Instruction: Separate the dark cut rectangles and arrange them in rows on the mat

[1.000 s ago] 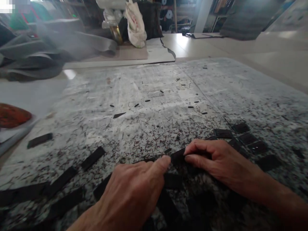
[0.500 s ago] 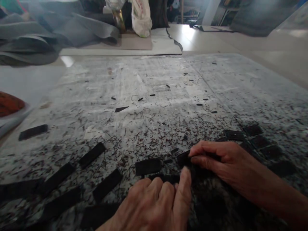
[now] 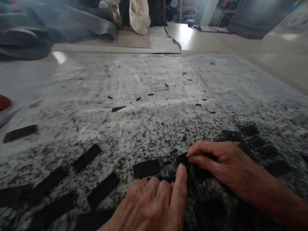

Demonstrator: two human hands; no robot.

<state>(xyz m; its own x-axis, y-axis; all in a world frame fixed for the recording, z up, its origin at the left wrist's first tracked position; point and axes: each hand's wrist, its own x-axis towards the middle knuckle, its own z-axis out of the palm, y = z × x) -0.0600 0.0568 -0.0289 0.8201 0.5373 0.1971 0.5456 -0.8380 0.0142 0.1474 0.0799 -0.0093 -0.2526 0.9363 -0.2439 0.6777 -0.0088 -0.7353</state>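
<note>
My right hand (image 3: pixel 223 163) pinches the right end of a small black piece (image 3: pixel 182 158) between thumb and index finger, low over the littered table. Close beside it on the left is my left hand (image 3: pixel 151 200), its index finger pointing up against the piece's near edge. The other left fingers are curled under, and what they hold, if anything, is hidden. Just beyond my left knuckles lies a flat black rectangle (image 3: pixel 146 168). More dark rectangles, such as one at the left (image 3: pixel 87 157) and a group at the right (image 3: pixel 250 130), lie around the hands.
Dark thread scraps and small offcuts cover much of the pale tabletop (image 3: pixel 91 69). Grey material (image 3: pixel 60 22) is heaped at the back left, near a white plastic-wrapped item (image 3: pixel 140 16) on a board (image 3: pixel 115 41). An orange-red object (image 3: pixel 4 102) sits at the left edge.
My left index finger and hand have shifted slightly left. My right hand keeps its pinch on the black piece, which appears tilted more edge-on. The view has shifted slightly.
</note>
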